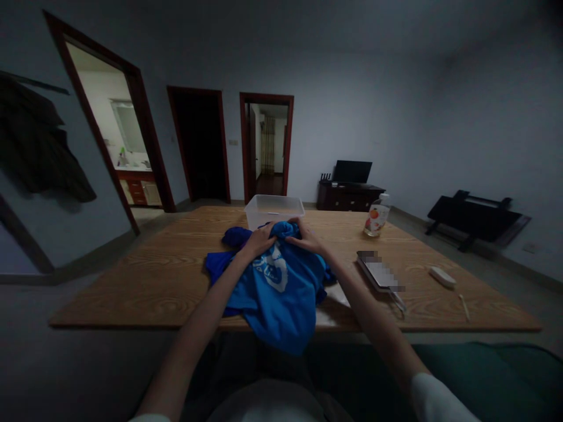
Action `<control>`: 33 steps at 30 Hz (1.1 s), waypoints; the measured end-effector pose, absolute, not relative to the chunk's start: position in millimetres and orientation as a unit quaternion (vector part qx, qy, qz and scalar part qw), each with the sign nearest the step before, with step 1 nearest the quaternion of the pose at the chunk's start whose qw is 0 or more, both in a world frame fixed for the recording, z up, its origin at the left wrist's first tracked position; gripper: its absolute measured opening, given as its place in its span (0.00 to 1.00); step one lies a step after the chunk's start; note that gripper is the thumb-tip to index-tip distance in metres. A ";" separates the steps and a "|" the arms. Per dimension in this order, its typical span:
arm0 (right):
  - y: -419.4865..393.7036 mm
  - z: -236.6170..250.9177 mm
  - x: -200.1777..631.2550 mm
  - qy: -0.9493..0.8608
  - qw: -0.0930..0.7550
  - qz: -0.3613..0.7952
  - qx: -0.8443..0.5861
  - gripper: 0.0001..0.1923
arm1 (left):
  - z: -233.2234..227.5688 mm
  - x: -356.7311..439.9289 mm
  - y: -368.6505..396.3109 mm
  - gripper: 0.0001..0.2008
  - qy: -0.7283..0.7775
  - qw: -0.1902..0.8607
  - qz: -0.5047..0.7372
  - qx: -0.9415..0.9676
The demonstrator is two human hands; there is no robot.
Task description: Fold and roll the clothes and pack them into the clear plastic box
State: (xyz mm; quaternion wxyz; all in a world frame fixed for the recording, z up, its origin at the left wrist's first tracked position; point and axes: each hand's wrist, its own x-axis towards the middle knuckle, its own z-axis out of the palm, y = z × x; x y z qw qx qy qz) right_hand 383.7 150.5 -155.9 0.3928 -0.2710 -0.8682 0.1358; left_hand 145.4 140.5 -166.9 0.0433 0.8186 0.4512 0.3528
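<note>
A bright blue shirt point(281, 299) with a white print lies over the front of the table, its lower end hanging past the edge. At its bunched far end, my left hand point(260, 240) grips the cloth from the left. My right hand point(307, 238) has hold of the same bunched part from the right, thumb pointing inward. Darker blue clothing point(217, 262) lies underneath and to the left of the shirt. Just beyond my hands stands a clear plastic bin point(275, 205), its near side partly covered by the cloth.
On the wooden table point(145, 281), to the right, are a pump bottle point(376, 218) with fruit pictures, a dark-edged flat device point(379, 272) with a blurred face and a strap, a white oblong object point(442, 276) and a thin pale stick point(464, 308).
</note>
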 end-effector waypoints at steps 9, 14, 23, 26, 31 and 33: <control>164.9 -164.9 384.4 -0.859 0.401 0.185 -0.259 0.30 | -164.5 144.1 137.4 0.32 0.415 0.061 0.379 0.825; 170.6 -170.6 381.5 -0.859 0.412 0.095 -0.289 0.26 | -158.9 141.5 136.7 0.30 0.395 0.112 0.396 0.822; 144.1 -159.1 370.8 -0.871 0.389 -0.115 -0.279 0.20 | -151.4 130.8 140.9 0.32 0.363 0.307 0.401 0.783; 141.7 -161.6 368.8 -0.875 0.370 -0.139 -0.279 0.19 | -150.3 128.0 139.6 0.31 0.372 0.341 0.391 0.770; 148.8 -164.6 370.9 -0.868 0.393 -0.100 -0.287 0.22 | -149.2 126.3 139.0 0.28 0.361 0.312 0.423 0.770; 152.8 -165.4 374.1 -0.868 0.398 -0.071 -0.288 0.25 | -149.5 127.4 139.2 0.28 0.350 0.303 0.430 0.775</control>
